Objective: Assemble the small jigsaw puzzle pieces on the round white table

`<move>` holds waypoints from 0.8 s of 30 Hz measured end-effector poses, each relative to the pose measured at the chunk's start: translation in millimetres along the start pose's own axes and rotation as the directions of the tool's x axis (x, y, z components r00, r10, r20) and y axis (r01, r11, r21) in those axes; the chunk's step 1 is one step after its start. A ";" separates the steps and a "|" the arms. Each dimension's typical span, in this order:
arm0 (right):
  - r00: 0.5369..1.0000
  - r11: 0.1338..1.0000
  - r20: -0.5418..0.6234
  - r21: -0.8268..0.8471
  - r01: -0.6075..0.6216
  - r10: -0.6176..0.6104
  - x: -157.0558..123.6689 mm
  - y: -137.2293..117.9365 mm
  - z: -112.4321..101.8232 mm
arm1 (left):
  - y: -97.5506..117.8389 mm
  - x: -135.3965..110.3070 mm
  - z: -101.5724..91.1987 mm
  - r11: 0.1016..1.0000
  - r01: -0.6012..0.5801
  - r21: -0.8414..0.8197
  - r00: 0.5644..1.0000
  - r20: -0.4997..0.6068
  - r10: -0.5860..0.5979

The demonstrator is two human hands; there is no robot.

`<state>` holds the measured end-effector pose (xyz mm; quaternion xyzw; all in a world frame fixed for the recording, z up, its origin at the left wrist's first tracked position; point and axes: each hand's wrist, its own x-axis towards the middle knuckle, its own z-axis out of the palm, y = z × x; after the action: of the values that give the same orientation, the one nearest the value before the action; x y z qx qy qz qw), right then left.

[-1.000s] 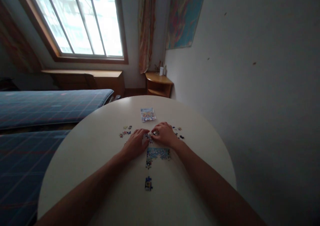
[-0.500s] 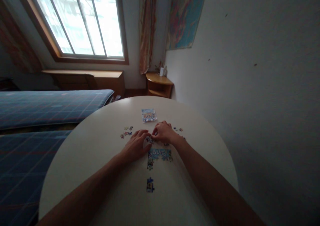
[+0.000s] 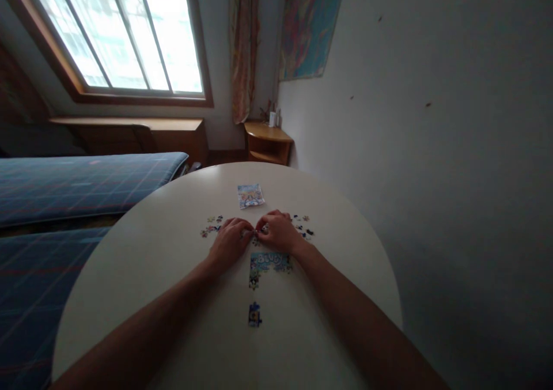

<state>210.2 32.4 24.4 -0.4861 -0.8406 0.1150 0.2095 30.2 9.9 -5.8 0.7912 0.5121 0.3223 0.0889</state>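
My left hand and my right hand come together over the middle of the table, fingertips almost touching. Both are closed in a pinch on a small jigsaw piece, mostly covered by the fingers. Another loose piece lies just below the fingertips. Closer to me is a joined puzzle section with "BLUEY" lettering and a strip running down its left side. A separate dark blue piece cluster lies nearer still.
Loose jigsaw pieces lie left of my hands, and more pieces lie to the right. A picture card or packet rests beyond them on the round white table. A plaid mattress stands left; a wall rises right.
My left hand has drawn its spread fingers together at the right hand's fingertips. My right hand has shifted slightly, uncovering more pieces on the right. The view has turned a little.
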 end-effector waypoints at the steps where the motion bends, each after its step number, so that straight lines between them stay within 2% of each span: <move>1: 1.000 1.000 -0.013 0.024 0.006 -0.006 -1.4 0.2 0.2 | 1.7 0.2 -0.3 1.000 -0.002 -0.023 1.000 0.002 0.002; 7: 0.996 0.976 -0.082 0.214 0.037 -0.020 -28.2 -3.9 -16.2 | 14.6 -1.6 -3.2 0.986 0.050 -0.158 0.999 0.013 -0.049; 9: 0.997 0.959 -0.073 0.284 0.007 0.015 -44.8 -6.3 -24.9 | 18.1 -4.1 -6.6 0.982 0.011 -0.190 0.998 0.056 -0.001; 11: 0.998 0.929 -0.024 0.367 -0.050 0.063 -62.8 -7.9 -31.4 | 21.7 -7.9 -12.1 0.974 -0.083 -0.213 0.987 0.118 0.110; 12: 0.996 0.915 -0.014 0.397 -0.078 0.091 -71.5 -8.0 -33.4 | 23.7 -10.3 -15.2 0.963 -0.146 -0.225 0.971 0.151 0.183; 14: 0.987 0.897 0.009 0.416 -0.148 0.159 -87.0 -6.9 -34.7 | 28.4 -15.6 -21.2 0.928 -0.277 -0.248 0.910 0.242 0.337; 16: 0.980 0.894 0.023 0.405 -0.192 0.200 -98.7 -4.1 -32.9 | 33.7 -20.6 -25.7 0.908 -0.330 -0.258 0.863 0.308 0.401; 19: 0.972 0.909 0.023 0.349 -0.229 0.236 -108.7 1.6 -27.4 | 41.1 -25.6 -28.9 0.905 -0.328 -0.270 0.828 0.379 0.413; 24: 0.978 0.933 0.044 0.295 -0.207 0.203 -112.0 7.9 -24.5 | 45.3 -26.2 -31.0 0.905 -0.324 -0.277 0.811 0.412 0.416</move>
<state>276.8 -60.8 16.0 -0.5332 -0.7596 0.2650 0.2619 38.7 -39.6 28.6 0.9170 0.2775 0.1842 0.2195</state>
